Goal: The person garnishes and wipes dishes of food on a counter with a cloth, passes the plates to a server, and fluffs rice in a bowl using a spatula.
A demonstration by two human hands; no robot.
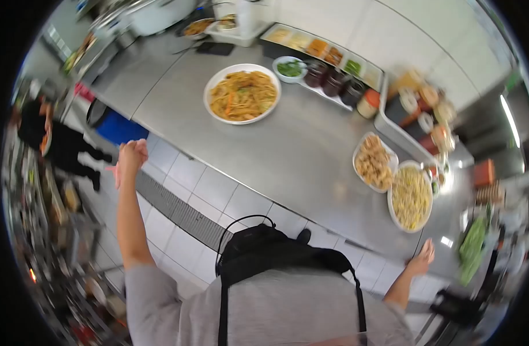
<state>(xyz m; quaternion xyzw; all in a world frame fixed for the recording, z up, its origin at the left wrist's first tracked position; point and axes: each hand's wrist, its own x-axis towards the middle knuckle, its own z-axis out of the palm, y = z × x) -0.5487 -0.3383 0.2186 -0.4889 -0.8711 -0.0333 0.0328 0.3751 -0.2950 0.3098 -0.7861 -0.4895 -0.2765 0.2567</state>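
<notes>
My left hand (132, 158) is raised at the left, beyond the counter's front edge and above the floor. Its fingers are curled closed, with a small pinkish-red bit beside them that I cannot make out. At the lower right, my right hand (423, 259) is by the counter's front edge, its fingers curled together and nothing visible in them. Nearest to it on the steel counter (310, 155) is an oval dish of pale noodles or sprouts (410, 197), touching a dish of light brown pieces (374, 162). A round white plate of noodles (243, 95) sits farther left.
Along the wall stand a topping tray (322, 52), a bowl of greens (290, 68), dark jars (334, 82) and a bin of bottles (411, 124). Leafy greens (473, 249) lie at right. A blue bin (111, 124) and another person (59, 138) are at left.
</notes>
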